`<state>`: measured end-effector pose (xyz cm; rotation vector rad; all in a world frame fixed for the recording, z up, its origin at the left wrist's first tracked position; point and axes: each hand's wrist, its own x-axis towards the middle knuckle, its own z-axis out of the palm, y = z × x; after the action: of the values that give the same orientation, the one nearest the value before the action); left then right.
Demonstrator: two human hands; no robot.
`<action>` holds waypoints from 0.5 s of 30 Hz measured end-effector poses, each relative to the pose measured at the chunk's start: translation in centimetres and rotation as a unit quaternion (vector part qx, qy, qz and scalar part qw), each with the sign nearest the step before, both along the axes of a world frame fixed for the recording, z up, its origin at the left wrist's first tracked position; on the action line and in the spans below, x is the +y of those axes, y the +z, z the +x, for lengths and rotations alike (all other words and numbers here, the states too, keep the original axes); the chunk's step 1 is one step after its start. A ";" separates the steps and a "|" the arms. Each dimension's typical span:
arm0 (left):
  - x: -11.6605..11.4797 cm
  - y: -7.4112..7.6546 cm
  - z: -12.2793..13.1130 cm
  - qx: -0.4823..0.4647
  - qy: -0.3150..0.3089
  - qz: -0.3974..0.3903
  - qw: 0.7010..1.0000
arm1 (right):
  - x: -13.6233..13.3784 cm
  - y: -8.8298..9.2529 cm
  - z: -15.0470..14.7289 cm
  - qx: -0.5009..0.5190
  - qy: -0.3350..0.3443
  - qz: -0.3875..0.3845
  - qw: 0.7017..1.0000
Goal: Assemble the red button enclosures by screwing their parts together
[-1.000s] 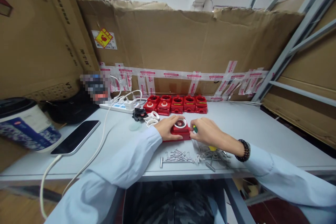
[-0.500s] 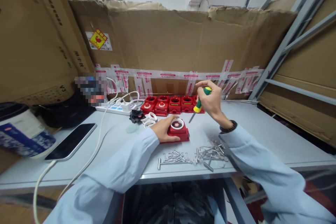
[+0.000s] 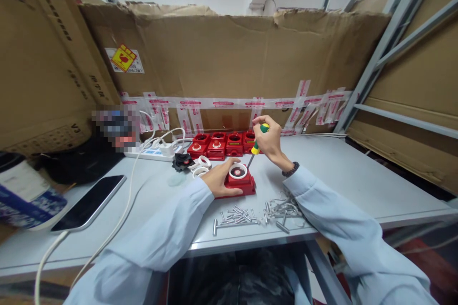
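- Well before the row of red boxes (image 3: 234, 147): silver screws (image 3: 239, 215).
- Nearer the row: glossy red box (image 3: 246, 184), white ring (image 3: 238, 178) round its dark centre; left hand (image 3: 219, 180), fingers clamped on its left side.
- Before the row's left end: black parts (image 3: 182, 162), loose rings (image 3: 200, 171).
- Blocking the row's right end: right hand (image 3: 269, 139), fingers clamped round green-and-yellow screwdriver (image 3: 255, 148), tip near the box's rear-right corner.
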<state>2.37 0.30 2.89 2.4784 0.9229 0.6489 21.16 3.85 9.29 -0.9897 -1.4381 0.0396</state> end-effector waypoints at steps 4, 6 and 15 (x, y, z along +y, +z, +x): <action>-0.1 0.2 0.0 0.007 0.002 0.001 1.000 | 0.0 0.1 0.0 -0.001 -0.007 -0.007 1.000; -0.1 0.3 0.0 0.016 -0.001 0.001 1.000 | 0.1 0.0 0.1 -0.001 -0.009 -0.008 1.000; -0.1 0.5 -0.1 0.031 -0.010 -0.002 0.999 | 0.4 -0.1 0.2 0.010 -0.016 -0.008 1.000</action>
<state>2.25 0.20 3.41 2.5136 0.9197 0.5659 21.32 4.27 9.18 -1.0227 -1.4066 0.0378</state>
